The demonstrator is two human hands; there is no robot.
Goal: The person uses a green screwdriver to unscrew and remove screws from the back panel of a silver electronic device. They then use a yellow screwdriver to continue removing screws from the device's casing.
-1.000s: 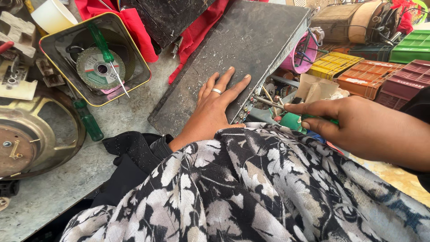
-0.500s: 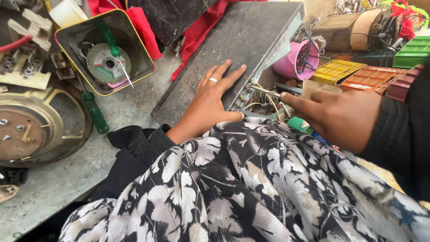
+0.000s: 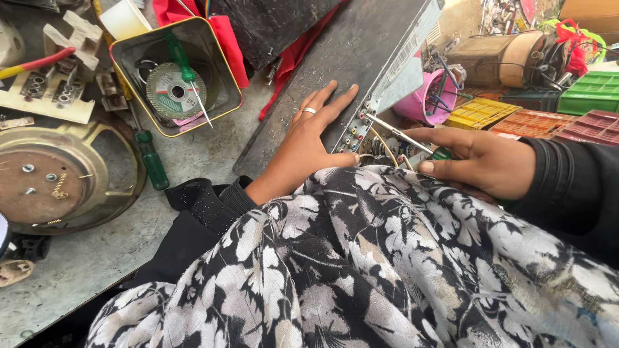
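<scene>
Left hand [image 3: 308, 145], fingers spread flat, is pressing the grey metal case [image 3: 335, 64]; right hand [image 3: 480, 161] fingers are gripping a green-handled screwdriver [image 3: 412, 143] beside its pale rectangular label [image 3: 412, 45].

- Our left hand [image 3: 308, 143] presses flat on the grey metal casing [image 3: 335, 71].
- Our right hand [image 3: 482, 161] grips a green-handled screwdriver [image 3: 412, 143], tip at the casing's connector panel [image 3: 356, 129].

Dark metal device casing [image 3: 335, 71] tilted, green-handled screwdriver [image 3: 412, 143] at its rear panel
</scene>
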